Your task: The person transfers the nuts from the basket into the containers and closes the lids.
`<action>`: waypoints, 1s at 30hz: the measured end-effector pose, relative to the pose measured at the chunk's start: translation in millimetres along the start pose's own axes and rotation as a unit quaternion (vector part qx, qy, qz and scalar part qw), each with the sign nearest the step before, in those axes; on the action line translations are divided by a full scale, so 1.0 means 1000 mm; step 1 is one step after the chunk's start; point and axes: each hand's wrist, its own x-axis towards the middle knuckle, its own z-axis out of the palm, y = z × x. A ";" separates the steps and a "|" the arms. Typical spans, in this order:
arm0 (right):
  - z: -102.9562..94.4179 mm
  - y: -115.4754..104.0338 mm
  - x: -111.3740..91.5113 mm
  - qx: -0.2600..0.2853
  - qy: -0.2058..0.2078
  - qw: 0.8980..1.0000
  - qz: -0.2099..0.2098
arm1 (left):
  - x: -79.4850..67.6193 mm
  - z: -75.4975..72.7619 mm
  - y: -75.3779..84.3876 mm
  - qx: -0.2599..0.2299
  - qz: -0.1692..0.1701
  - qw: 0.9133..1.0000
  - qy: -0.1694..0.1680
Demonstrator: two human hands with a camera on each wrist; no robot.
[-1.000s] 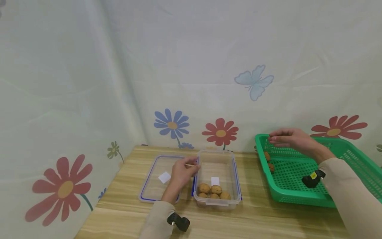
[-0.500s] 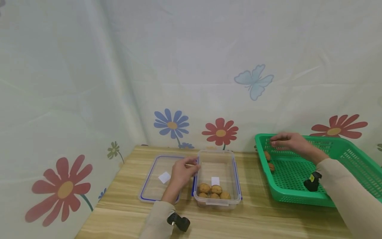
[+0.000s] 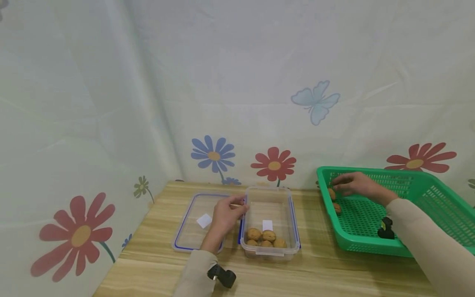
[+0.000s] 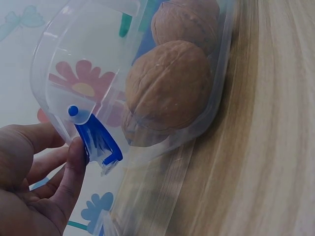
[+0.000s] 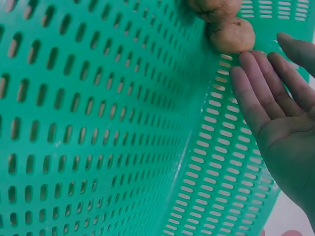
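My left hand holds the left side of a clear plastic food container, thumb and fingers at the blue-edged side latch. Several walnuts lie at the container's near end, beside a white paper label. Over the left end of a green plastic basket is my right hand. Its fingers are extended, with the tips right at a walnut; whether they touch is unclear. Another walnut lies against the basket's left wall.
A clear lid with a blue seal and a white label lies left of the container, partly behind my left forearm. The wooden table bears everything. A flower-printed curtain hangs behind it.
My right hand has come down inside the basket, from above its back left rim to the walnuts at the left wall. The left hand and the container have stayed in place.
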 end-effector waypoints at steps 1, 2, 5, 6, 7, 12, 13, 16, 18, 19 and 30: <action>0.001 0.000 0.000 -0.003 0.000 1.000 0.000 | 0.000 0.000 0.000 0.000 0.000 1.000 0.000; 0.002 0.000 0.001 -0.007 0.000 1.000 0.000 | 0.000 0.000 0.000 0.000 -0.001 1.000 0.001; 0.004 0.001 0.002 -0.026 -0.001 1.000 -0.002 | 0.001 0.000 0.000 0.000 -0.001 1.000 0.002; 0.004 0.002 0.002 -0.036 -0.002 0.999 -0.003 | 0.001 0.000 0.000 -0.001 0.000 1.000 0.002; 0.004 0.003 0.003 -0.045 -0.002 0.999 -0.002 | 0.001 0.000 0.000 0.000 0.001 1.000 0.002; 0.005 0.007 0.005 -0.068 -0.012 0.998 0.002 | 0.001 0.000 0.000 0.002 0.006 1.000 0.001; 0.006 0.007 0.006 -0.070 -0.013 0.997 0.001 | 0.001 0.000 0.000 0.002 0.007 1.000 0.001; 0.007 0.007 0.007 -0.081 -0.011 0.997 -0.002 | 0.001 0.000 0.000 0.003 0.007 1.000 0.001; 0.007 0.007 0.008 -0.092 -0.010 0.996 -0.006 | 0.001 0.000 -0.001 0.002 0.008 1.000 0.001; 0.008 0.007 0.008 -0.096 -0.010 0.995 -0.007 | 0.001 0.000 -0.001 0.002 0.009 1.000 0.001; 0.012 0.006 0.009 -0.102 -0.020 0.995 0.005 | 0.002 0.000 -0.002 -0.002 0.008 1.000 -0.002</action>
